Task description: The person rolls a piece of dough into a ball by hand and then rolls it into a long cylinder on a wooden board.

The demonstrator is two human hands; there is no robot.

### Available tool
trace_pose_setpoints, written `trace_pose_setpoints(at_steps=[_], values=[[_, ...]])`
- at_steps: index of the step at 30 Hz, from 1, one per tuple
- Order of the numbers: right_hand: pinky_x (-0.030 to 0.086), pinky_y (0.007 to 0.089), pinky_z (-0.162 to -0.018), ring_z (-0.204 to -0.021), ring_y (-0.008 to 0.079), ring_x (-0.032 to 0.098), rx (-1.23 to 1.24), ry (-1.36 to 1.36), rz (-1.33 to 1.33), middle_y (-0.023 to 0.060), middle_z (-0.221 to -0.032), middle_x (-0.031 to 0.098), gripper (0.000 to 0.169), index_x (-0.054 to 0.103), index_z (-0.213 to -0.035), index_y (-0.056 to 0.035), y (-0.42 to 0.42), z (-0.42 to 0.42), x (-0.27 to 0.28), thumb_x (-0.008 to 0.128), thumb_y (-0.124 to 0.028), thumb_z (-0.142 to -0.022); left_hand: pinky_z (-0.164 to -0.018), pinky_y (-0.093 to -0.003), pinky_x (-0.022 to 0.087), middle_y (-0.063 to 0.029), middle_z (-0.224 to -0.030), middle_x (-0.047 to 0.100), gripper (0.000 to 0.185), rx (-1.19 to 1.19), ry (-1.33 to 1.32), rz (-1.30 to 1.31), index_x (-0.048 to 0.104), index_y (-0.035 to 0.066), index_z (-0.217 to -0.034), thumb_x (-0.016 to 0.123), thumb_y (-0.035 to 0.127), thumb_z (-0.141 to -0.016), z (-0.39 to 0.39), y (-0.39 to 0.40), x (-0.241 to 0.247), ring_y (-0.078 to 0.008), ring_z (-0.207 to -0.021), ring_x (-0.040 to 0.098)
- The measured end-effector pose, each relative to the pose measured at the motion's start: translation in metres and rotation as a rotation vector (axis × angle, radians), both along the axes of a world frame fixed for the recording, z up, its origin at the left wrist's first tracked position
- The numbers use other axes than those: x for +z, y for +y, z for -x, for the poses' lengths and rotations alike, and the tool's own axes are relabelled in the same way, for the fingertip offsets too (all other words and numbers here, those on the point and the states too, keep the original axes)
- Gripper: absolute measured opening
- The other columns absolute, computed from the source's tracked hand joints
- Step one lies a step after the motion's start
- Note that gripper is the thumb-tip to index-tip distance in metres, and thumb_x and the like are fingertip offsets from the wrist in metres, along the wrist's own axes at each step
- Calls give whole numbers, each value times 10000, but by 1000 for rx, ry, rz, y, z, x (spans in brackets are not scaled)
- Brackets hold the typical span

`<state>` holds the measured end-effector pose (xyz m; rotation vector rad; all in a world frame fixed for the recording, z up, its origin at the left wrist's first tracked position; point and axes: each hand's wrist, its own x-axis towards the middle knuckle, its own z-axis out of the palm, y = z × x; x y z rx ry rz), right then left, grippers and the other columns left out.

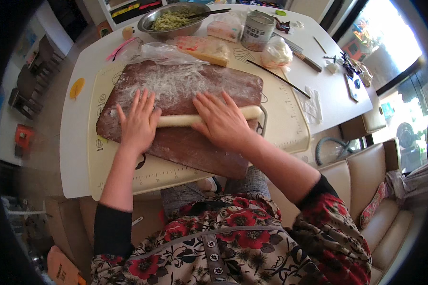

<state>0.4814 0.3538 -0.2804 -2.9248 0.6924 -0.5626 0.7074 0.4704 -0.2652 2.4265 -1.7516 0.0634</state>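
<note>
A long roll of pale dough (180, 120) lies across a floured wooden board (178, 142). My left hand (139, 124) rests flat over the roll's left end, fingers spread, and hides that end. Further right, my right hand (221, 119) presses palm down on the roll with its fingers apart; the roll's right end shows past the wrist. Neither hand grips the dough. Under the board is a cream pastry mat (285, 121) with printed measures.
Behind the board stand a steel bowl (148, 30) of chopped greenish filling, a large tin (257, 32) and plastic bags (164, 53). A dark chopstick (278, 78) and a knife (308, 62) lie at the right. A yellow disc (77, 88) is at the left.
</note>
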Motion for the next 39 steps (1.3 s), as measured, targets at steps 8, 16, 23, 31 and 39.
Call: trace_pose_setpoints(at_steps=[8,16,23,31,39], values=[[276,491,-1114,-1322,304,429,-24,-201,-225,151,-1363,523,464,535,-1307,-44,-22,-8,33,453,-375,-992,-1135,-660,63,-50,-1556,332,508,-7,-245,183,437,123,-1443,425,368,-998,14,-34,25,-238,-1460,248],[446,423,-785,-748,312,578,628,-1079,-514,96,-767,609,353,611,-736,-35,97,40,152,593,-340,-911,-1161,-594,103,-59,-1501,426,495,-246,72,131,488,159,-1411,419,427,-1000,57,-91,-15,-235,-1432,314],[453,460,-797,-767,337,589,791,-1155,-480,122,-804,622,352,616,-796,-24,110,57,158,552,-342,-932,-1169,-580,71,-59,-1511,409,505,-162,74,93,477,193,-1425,397,459,-1003,64,-82,-4,-229,-1445,282],[462,503,-811,-789,365,602,691,-1054,-379,152,-847,636,363,621,-865,-12,100,46,136,505,-344,-956,-1176,-580,78,-52,-1525,391,517,-159,41,69,485,167,-1416,363,461,-1010,71,-81,-9,-215,-1450,272],[372,490,-1009,-1230,361,485,33,-373,-155,180,-1278,542,515,546,-1215,-27,11,-37,12,556,-437,-903,-1181,-560,63,-93,-1575,279,650,-294,-356,67,308,147,-1502,421,453,-939,70,-53,-32,-249,-1464,221]])
